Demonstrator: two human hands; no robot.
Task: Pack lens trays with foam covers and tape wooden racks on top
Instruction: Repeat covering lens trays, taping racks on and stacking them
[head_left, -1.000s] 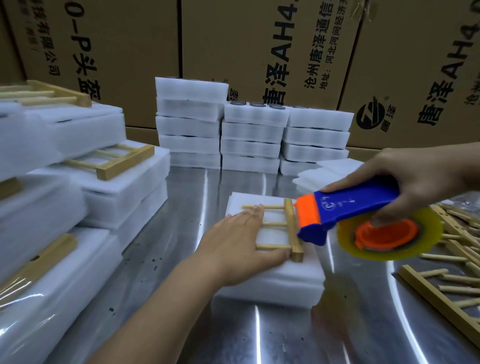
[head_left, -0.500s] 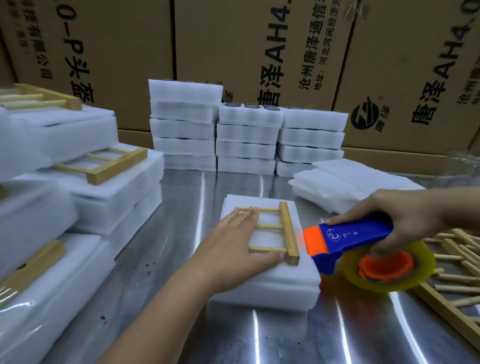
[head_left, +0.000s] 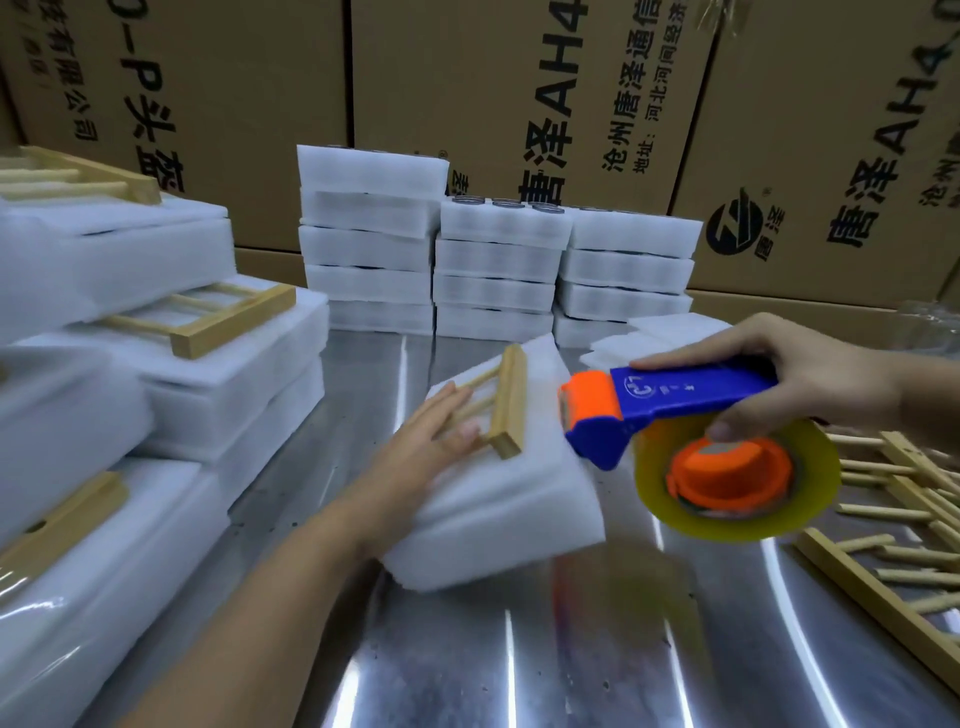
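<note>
While your flat left hand (head_left: 432, 442) is pinning the rack (head_left: 510, 399) to the foam pack (head_left: 511, 501), your right hand (head_left: 815, 382), gripping the tape dispenser (head_left: 675, 401), should be aiming squarely across.

Left carton (head_left: 218, 104): large black print running sideways, "P头盔"; smaller line beside it ends in "有限公司", the rest blurred.

Middle carton (head_left: 447, 78): large "唐泽AH4", cut by the top edge. Next line, smaller, "沧州唐泽通信". Smallest line, "地址:河北河间经济", runs out of frame.

Right carton (head_left: 810, 104): round black logo (head_left: 736, 228) with small "唐泽" beside it; large "唐泽AH4" again. A further line at the right edge starts with "沧州" and is cut off.

Tape dispenser (head_left: 685, 395): white circled mark on the blue body, roughly "C-7"; tiny characters next to it are illegible.
</note>
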